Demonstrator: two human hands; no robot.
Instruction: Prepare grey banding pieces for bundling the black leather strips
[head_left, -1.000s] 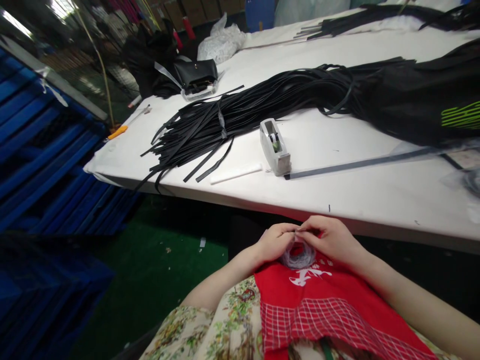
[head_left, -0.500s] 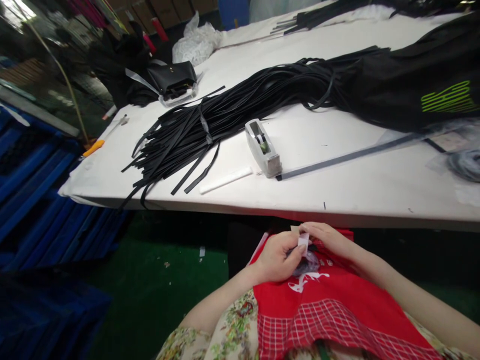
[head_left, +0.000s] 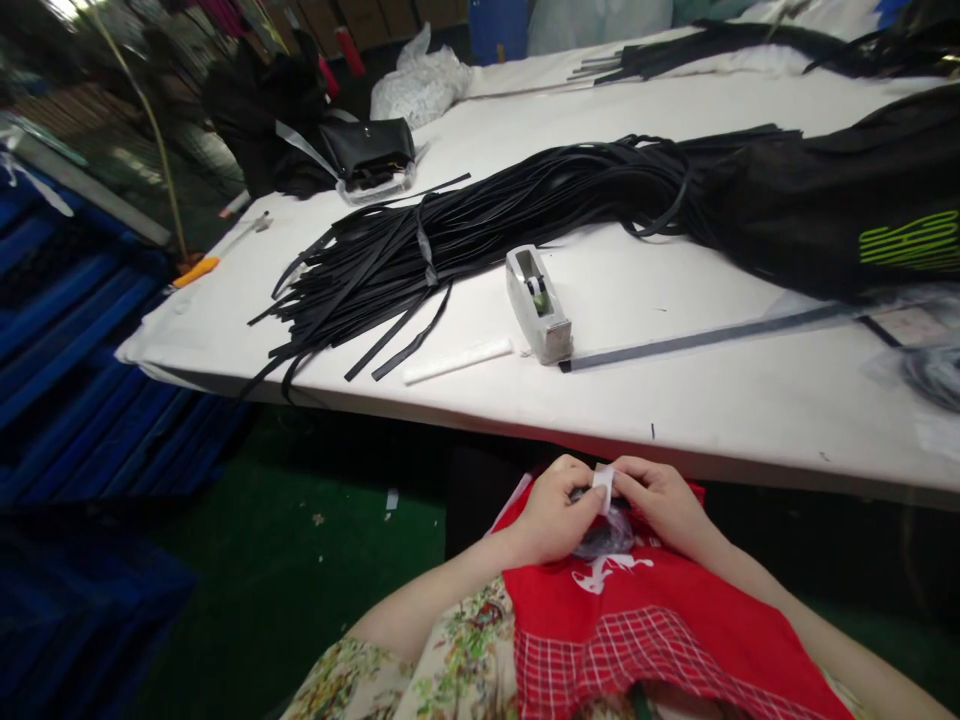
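Close to my lap, my left hand (head_left: 559,510) is closed on a small white label (head_left: 603,488), with the thumb pressed on its face. My right hand (head_left: 660,500) pinches the label's other edge between thumb and fingers. Just under the label hangs a coiled dark strap in clear plastic (head_left: 606,535), partly hidden by my left hand. Both hands are in front of the red apron (head_left: 675,610), below the table's front edge. On the table ahead stands a grey tape dispenser (head_left: 538,305), touched by neither hand.
A long bundle of black straps (head_left: 480,235) lies across the white table (head_left: 637,400). Beside the dispenser are a white roll (head_left: 459,362) and a flat dark strip (head_left: 697,340). A black bag (head_left: 367,150) and an orange-handled tool (head_left: 196,272) lie leftward. Blue pallets (head_left: 82,340) stand left.
My right hand's fingers have shifted to grip the label's edge, and the label has turned slightly. The head view has tilted a little, so the table appears lower.
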